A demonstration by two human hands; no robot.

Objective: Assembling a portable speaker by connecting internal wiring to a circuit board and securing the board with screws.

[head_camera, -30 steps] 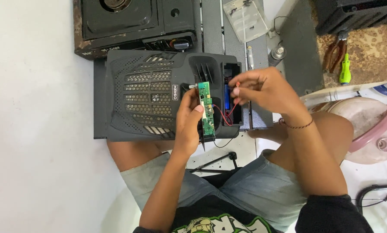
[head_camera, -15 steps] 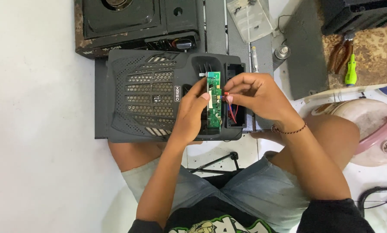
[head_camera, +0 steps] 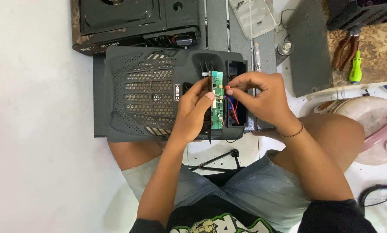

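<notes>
Green circuit board [head_camera: 217, 100] sits upright at open rear bay of black speaker housing [head_camera: 154, 92], centre frame. My left hand [head_camera: 192, 113] pinches board's edge from 8 o'clock. My right hand [head_camera: 259, 97] pinches small red part at 3 o'clock. I judge: keep board steady, avoid tugging red and blue wires [head_camera: 232, 110].

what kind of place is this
Probably a home or small repair spot, worked on the floor: an opened black speaker with its green circuit board in the hands, pliers and a green screwdriver nearby, and a gas stove.
</notes>
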